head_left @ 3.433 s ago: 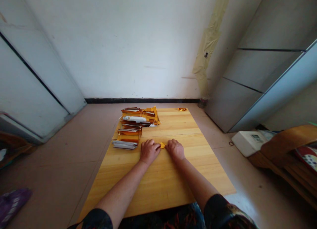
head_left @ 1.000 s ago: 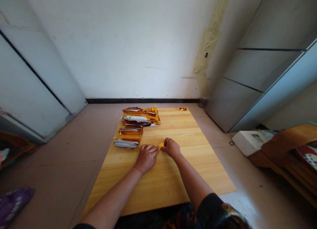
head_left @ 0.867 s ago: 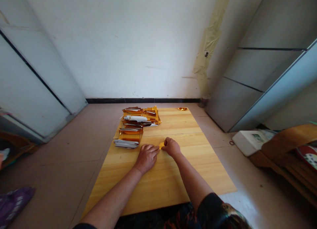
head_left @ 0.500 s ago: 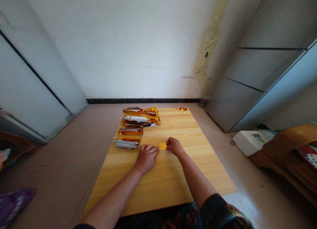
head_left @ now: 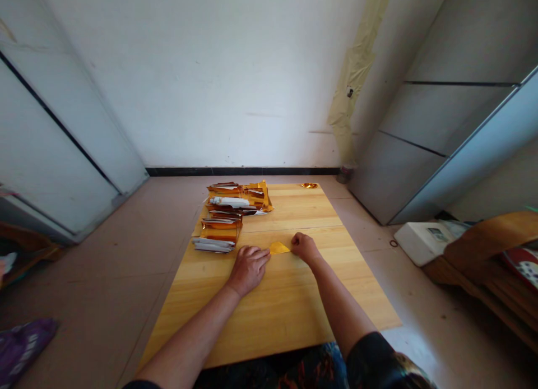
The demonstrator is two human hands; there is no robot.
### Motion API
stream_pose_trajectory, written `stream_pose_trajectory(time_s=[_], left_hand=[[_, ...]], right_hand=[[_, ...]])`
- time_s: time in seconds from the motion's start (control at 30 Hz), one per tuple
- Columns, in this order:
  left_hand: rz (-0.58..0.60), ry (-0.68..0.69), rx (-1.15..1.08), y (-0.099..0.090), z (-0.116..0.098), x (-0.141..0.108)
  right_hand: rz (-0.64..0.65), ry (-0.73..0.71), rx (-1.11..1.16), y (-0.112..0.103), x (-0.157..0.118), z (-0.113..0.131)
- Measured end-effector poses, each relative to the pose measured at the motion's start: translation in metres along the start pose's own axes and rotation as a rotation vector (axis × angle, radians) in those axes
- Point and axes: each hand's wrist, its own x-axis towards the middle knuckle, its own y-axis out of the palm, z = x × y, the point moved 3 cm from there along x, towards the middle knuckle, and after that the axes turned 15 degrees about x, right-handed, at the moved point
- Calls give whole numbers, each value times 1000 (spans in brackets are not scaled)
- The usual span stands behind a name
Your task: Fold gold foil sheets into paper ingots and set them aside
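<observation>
A small piece of gold paper (head_left: pixel 279 248) lies on the wooden board, tapering to a point on its right side. My left hand (head_left: pixel 251 267) rests flat, its fingertips touching the paper's left edge. At the pointed right end is my right hand (head_left: pixel 306 248), closed in a pinch at the paper's tip; the fingertips are partly hidden. To the left of my hands stand bundles of gold and white folded paper (head_left: pixel 222 227), with a further gold-and-white stack (head_left: pixel 241 195) behind them.
The wooden board (head_left: pixel 269 316) fills the space before me. A shiny gold scrap (head_left: pixel 309 185) lies at its far right corner. Beyond are a white wall (head_left: pixel 235 86) and a grey refrigerator (head_left: pixel 424 114). A white box (head_left: pixel 420 243) sits at right, a purple bag (head_left: pixel 27 347) at lower left.
My right hand has moved a little to the right, and more of the gold paper now shows, drawn to a point on that side. My left hand has stayed in place.
</observation>
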Motion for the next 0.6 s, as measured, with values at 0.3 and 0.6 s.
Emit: stream_pose_trajectory(time_s=[0.3,0.6], left_hand=[[-5,-6,-28,-1,0,1],[66,-303,-194,5,11,19]], right_hand=[[-92,-84,386,0,-4,3],[207,-113,117,35,0,25]])
